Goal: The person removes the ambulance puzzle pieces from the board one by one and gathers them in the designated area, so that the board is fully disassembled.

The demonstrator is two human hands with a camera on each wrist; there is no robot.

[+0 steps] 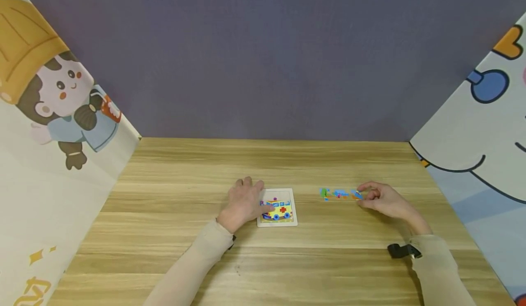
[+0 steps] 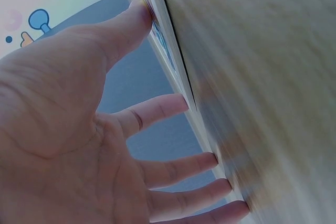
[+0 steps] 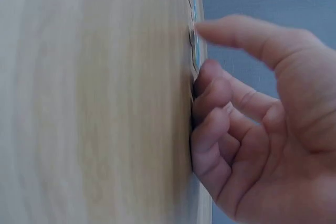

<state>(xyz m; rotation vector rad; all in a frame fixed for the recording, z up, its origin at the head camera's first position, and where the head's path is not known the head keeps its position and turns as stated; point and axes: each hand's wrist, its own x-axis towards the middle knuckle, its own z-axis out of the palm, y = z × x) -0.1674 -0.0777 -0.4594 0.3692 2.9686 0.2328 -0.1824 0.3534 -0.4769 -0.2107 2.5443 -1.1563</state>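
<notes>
A square jigsaw puzzle board with a pale frame lies on the table, its lower part showing a yellow ambulance picture. My left hand rests at its left side, thumb on the picture, the other fingers spread and fairly straight; in the left wrist view the thumb presses the board face. To the right lies a row of loose puzzle pieces. My right hand pinches the rightmost puzzle piece between thumb and index finger, the remaining fingers curled.
The wooden table ends at a dark grey wall behind. Printed cartoon panels stand at the left and right. A black wrist strap is on the right sleeve.
</notes>
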